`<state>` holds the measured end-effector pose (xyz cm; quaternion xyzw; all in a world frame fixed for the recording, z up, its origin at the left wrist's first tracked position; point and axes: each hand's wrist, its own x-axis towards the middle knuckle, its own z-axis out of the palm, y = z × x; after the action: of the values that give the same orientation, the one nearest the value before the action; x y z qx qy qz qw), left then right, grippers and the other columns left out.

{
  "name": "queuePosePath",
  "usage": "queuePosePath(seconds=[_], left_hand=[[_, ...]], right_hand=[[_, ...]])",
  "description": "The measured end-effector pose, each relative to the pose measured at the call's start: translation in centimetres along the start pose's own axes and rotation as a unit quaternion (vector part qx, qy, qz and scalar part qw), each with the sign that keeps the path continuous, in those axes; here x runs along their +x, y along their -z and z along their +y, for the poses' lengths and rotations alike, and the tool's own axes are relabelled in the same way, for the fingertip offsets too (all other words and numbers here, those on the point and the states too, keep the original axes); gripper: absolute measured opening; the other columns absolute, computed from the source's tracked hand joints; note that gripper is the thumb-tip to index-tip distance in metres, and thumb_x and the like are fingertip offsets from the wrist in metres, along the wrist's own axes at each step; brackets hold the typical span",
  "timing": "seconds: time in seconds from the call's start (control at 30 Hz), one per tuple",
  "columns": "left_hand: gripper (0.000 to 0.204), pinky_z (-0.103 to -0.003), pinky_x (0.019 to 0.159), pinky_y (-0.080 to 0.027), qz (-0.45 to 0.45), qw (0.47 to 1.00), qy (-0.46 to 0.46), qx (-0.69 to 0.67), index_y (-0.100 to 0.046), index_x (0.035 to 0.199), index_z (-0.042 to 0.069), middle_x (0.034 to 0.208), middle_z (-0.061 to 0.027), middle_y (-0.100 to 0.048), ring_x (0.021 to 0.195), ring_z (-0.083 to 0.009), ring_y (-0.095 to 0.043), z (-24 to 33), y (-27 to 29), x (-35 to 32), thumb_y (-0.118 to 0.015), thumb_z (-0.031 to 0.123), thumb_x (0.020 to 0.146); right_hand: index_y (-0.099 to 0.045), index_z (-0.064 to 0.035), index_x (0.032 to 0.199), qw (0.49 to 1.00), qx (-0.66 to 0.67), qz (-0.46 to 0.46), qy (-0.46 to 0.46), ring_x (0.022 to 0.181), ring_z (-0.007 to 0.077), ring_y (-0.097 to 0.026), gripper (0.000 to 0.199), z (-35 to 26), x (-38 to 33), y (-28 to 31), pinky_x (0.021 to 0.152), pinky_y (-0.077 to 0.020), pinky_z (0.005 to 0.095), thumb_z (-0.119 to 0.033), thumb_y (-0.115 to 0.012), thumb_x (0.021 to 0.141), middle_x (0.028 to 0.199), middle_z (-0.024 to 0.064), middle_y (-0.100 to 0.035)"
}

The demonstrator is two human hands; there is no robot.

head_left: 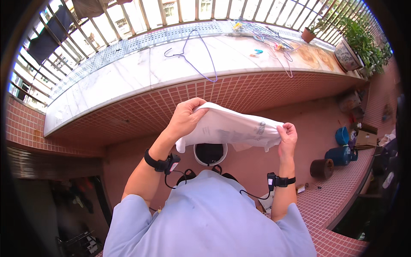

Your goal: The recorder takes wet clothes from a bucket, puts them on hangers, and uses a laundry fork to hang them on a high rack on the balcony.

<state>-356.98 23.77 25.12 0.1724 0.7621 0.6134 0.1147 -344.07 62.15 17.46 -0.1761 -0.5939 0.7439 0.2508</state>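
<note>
A white cloth garment (233, 126) with faint dark print is stretched between my hands, in front of my body. My left hand (188, 115) pinches its upper left edge, thumb and fingers closed. At the other end my right hand (288, 133) grips a corner, fingers curled round the fabric. The garment's exact kind cannot be made out. Below it, on the floor by my feet, a white bucket (195, 155) holds dark cloth. On the marble ledge ahead lies a purple wire hanger (198, 68), apart from both hands.
More hangers (274, 36) and small clothespins (257, 52) lie farther right on the ledge, before the railing (180, 10). Potted plants (349, 55) stand at its right end. To the right on the floor are a blue gas cylinder (339, 156), a brown pot (321, 169) and a cardboard box (366, 138).
</note>
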Motion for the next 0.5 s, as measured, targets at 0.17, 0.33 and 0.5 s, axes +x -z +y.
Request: queuePosePath(seconds=[0.17,0.33,0.5], left_hand=[[0.016,-0.028,0.076,-0.052,-0.009,0.997,-0.070,-0.016,-0.074,0.110,0.002,0.093,-0.0020,-0.070,0.086,-0.0098,-0.063,3.4,-1.9,0.5,-0.067,0.012,0.101],[0.015,-0.030,0.076,-0.056,-0.081,0.979,0.125,-0.136,-0.066,0.114,0.002,0.101,-0.0054,-0.070,0.088,-0.0112,-0.066,5.3,-6.7,2.9,-0.062,0.008,0.102],[0.017,-0.034,0.069,-0.053,0.004,0.914,0.217,-0.343,-0.060,0.114,0.001,0.095,-0.0081,-0.065,0.083,-0.0171,-0.064,6.2,-10.0,4.0,-0.060,0.002,0.098]], right_hand=[[-0.059,0.0017,0.142,0.912,-0.125,-0.316,-0.229,0.101,0.0149,-0.067,0.068,-4.2,-1.0,2.0,0.095,-0.0539,0.0285,-0.003,-0.085,0.080,0.116,0.0095,-0.070],[-0.072,0.0000,0.120,0.839,-0.453,-0.297,-0.044,0.091,0.0127,-0.065,0.045,-3.8,-1.3,0.2,0.084,-0.0542,0.0284,-0.012,-0.088,0.080,0.099,0.0040,-0.070],[-0.070,-0.0004,0.100,0.885,-0.207,-0.418,0.012,0.085,0.0102,-0.064,0.036,-3.8,-4.8,-4.4,0.078,-0.0547,0.0283,-0.019,-0.092,0.079,0.094,0.0026,-0.069]])
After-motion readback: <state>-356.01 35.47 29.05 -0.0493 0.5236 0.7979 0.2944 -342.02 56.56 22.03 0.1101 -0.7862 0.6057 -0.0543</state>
